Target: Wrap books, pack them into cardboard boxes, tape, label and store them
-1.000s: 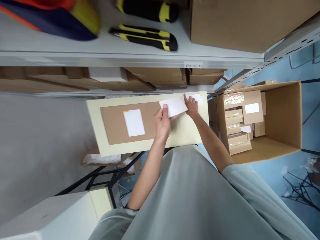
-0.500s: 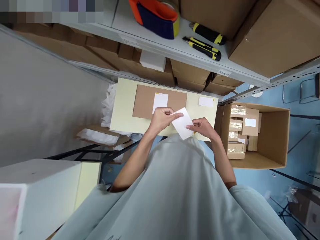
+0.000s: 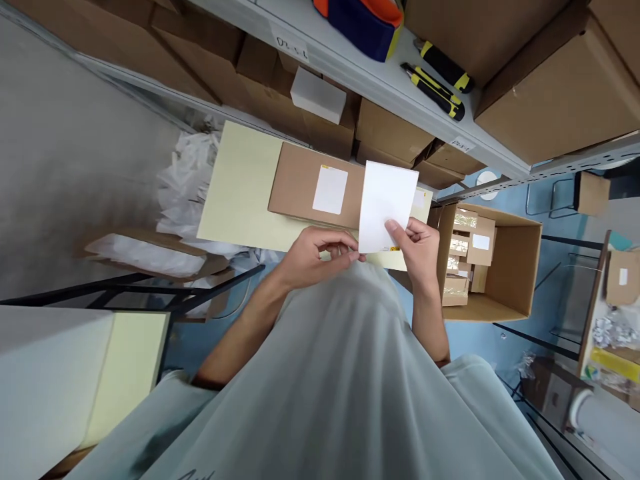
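Note:
A blank white label (image 3: 388,193) with a small yellow mark at its lower right corner is held upright in front of me. My right hand (image 3: 419,248) grips its lower right part, the thumb pressed on its face. My left hand (image 3: 320,257) is at the lower left corner, thumb and forefinger pinched together on that edge. Behind them lies a flat brown cardboard box (image 3: 296,183) on the pale yellow table (image 3: 240,193), and one white label (image 3: 331,190) rests on it. Partly covered by the held label, another white label (image 3: 420,198) lies at the table's right end.
An open carton (image 3: 520,267) with several small taped boxes stands to the right. Above the table, a shelf (image 3: 345,60) carries two utility knives (image 3: 437,87) and a tape roll (image 3: 367,30). White crumpled packaging (image 3: 187,177) is at the left.
The label has been turned upright and raised over the box's right end. My left hand has slid to its lower left corner; my right hand still holds the right side. The camera view has shifted.

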Demonstrator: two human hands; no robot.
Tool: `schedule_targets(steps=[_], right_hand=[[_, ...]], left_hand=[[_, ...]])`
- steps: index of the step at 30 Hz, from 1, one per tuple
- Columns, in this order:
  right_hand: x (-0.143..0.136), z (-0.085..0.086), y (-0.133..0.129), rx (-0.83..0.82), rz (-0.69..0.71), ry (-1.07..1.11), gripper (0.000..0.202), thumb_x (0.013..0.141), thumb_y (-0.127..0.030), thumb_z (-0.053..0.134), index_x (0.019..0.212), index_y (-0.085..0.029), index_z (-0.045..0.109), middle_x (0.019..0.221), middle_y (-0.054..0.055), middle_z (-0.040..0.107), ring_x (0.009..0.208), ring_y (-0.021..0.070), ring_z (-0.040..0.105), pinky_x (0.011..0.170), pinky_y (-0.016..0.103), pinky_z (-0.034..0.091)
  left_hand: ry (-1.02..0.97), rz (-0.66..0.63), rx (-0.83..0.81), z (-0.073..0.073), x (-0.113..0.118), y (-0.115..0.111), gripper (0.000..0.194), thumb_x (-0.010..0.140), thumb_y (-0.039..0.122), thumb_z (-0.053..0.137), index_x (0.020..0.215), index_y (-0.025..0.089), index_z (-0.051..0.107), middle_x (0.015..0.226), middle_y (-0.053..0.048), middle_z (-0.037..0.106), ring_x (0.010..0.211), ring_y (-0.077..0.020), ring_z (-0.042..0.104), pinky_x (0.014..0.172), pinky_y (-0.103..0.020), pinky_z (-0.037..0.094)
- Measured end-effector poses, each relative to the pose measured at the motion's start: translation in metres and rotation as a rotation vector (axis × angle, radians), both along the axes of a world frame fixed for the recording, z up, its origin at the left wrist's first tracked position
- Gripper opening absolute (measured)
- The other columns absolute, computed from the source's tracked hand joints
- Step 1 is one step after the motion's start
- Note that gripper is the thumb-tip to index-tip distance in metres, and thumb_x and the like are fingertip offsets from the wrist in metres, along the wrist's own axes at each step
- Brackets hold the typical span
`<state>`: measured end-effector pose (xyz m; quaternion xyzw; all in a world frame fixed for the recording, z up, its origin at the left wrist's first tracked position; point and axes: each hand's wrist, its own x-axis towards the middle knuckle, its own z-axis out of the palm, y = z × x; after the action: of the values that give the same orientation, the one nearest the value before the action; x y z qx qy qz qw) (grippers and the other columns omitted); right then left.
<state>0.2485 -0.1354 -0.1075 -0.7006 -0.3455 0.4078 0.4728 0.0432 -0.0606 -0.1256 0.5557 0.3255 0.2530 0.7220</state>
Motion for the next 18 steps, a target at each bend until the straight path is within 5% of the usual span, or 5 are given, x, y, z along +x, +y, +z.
schedule_targets(steps=[9,13,18], right_hand=[[-0.022,-0.001,0.009,0.010,0.001,0.032,0.049,0.087,-0.073,0.084,0.087,-0.024,0.080,0.079,0.000,0.076,0.069,0.0159,0.067,0.061,0.030,0.056],[-0.033,-0.009,0.017,-0.076,0.055,-0.098,0.048,0.090,-0.069,0.082,0.109,-0.025,0.081,0.092,0.002,0.079,0.077,0.0177,0.071,0.071,0.033,0.060],[-0.052,0.009,0.015,0.085,0.156,-0.290,0.022,0.098,-0.051,0.081,0.103,-0.030,0.084,0.104,0.004,0.076,0.091,0.0193,0.071,0.081,0.036,0.061]], left_hand=[[0.059,0.066,0.026,-0.003,-0.023,0.006,0.021,0.074,0.041,0.092,0.074,0.023,0.081,0.074,-0.007,0.077,0.062,-0.0203,0.067,0.057,-0.033,0.057],[0.054,0.147,-0.005,-0.005,-0.028,0.008,0.019,0.071,0.036,0.092,0.070,0.023,0.077,0.071,-0.006,0.074,0.064,-0.0205,0.067,0.057,-0.031,0.056],[0.055,0.142,0.134,-0.003,-0.037,0.018,0.016,0.077,0.038,0.084,0.071,0.025,0.078,0.070,-0.004,0.072,0.063,-0.0177,0.063,0.055,-0.028,0.050]])
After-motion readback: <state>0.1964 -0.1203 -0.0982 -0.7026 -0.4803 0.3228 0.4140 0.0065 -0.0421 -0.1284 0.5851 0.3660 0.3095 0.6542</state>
